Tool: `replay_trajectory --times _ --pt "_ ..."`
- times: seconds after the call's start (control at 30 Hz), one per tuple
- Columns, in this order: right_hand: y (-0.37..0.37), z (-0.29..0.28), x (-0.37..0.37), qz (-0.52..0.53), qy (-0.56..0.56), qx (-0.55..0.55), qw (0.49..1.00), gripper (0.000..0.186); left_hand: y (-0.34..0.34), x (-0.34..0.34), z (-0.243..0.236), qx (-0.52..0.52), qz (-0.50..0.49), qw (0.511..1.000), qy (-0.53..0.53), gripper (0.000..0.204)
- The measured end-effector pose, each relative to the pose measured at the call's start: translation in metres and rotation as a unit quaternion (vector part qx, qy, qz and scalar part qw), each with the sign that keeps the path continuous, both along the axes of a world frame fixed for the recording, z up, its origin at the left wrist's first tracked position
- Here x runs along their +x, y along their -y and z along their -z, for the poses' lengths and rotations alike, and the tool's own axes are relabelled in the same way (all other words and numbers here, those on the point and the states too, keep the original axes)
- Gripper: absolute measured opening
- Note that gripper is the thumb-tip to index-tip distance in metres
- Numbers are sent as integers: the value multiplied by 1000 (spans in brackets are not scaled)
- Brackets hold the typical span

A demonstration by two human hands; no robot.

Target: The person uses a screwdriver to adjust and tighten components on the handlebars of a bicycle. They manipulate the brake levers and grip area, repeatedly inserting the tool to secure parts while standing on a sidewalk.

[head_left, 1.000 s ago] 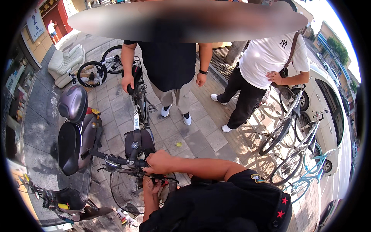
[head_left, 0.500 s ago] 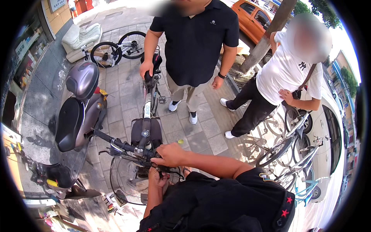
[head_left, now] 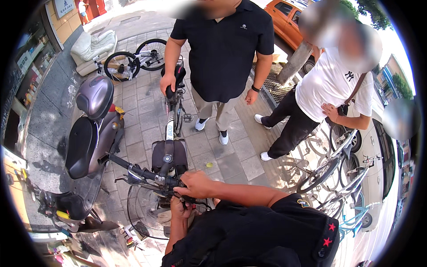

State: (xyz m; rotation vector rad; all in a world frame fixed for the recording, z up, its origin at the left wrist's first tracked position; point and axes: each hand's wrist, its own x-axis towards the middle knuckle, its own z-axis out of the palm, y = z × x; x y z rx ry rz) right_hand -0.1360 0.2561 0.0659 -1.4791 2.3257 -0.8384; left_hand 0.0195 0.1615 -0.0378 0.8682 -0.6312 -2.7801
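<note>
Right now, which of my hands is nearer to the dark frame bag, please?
The right. Your right hand is at the handlebar, just off the lower-right corner of the frame bag in the picture. Your left hand is lower, farther from it.

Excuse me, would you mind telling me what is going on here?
The person's right hand and left hand are curled at one side of a bicycle's handlebar; what they grip is unclear. Facing them, someone in a black shirt has a hand at the saddle, while someone in white stands by.
</note>
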Motion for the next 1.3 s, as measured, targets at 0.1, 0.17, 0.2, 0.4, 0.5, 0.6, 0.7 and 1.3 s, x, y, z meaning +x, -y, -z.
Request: replay_trajectory --times 0.1,0.17,0.2,0.4,0.5,0.6,0.7,1.3 --pt "2 -8 1 1 2 7 1000 57 1 1 5 0 -16 1000 21 23" --pt "4 -6 1 -4 -18 -5 1000 56 -4 -2 -17 15 -28 998 49 25" --pt "5 -5 -1 -15 -25 -10 1000 55 -1 -3 -9 39 -31 998 32 24" --pt "11 -8 5 -9 -37 -17 999 48 2 -1 -9 15 -13 998 67 23" --pt "21 -22 -4 -8 18 101 995 52 2 5 -2 54 15 995 77 28" --pt "25 -35 -7 -21 53 152 987 61 -1 8 10 54 13 998 42 26" --pt "19 -37 -8 -47 46 161 985 66 0 4 4 64 14 996 64 23" --pt "18 -4 -75 -60 580 185 791 58 -1 -6 0 60 -20 994 87 19"
